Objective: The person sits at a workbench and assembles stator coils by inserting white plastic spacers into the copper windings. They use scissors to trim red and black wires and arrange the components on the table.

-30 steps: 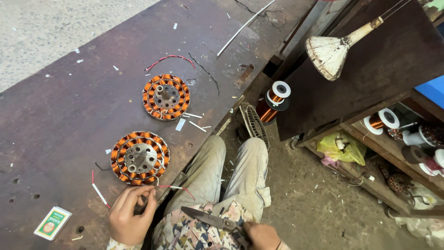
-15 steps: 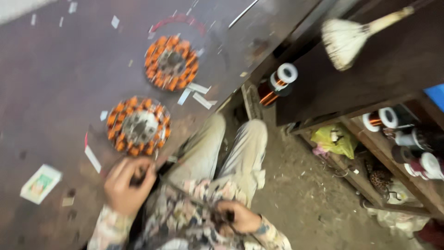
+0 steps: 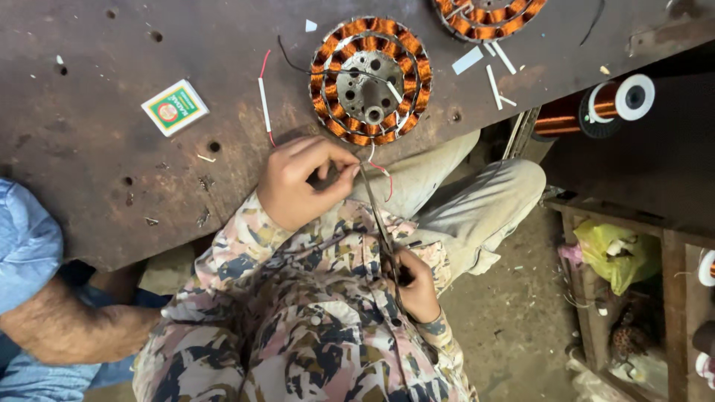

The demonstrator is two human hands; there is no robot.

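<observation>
Pinched fingertips of left hand (image 3: pixel 302 182) hold thin wire lead (image 3: pixel 366 160) at frame centre, just below wound stator (image 3: pixel 370 80); hand rests at edge of dark metal workbench (image 3: pixel 89 149)
Right hand (image 3: pixel 417 286), lower centre-right, closed around handles of scissors (image 3: pixel 376 212); blades point up toward pinched wire, tips meeting it
Stator with copper coils lies flat on bench, upper centre
Far left: small green-white box (image 3: pixel 175 106) on bench; another person's arm (image 3: pixel 67 327) at lower left
Second stator (image 3: pixel 488 15) top right, cut off by frame; copper wire spool (image 3: pixel 596 108) at right
</observation>
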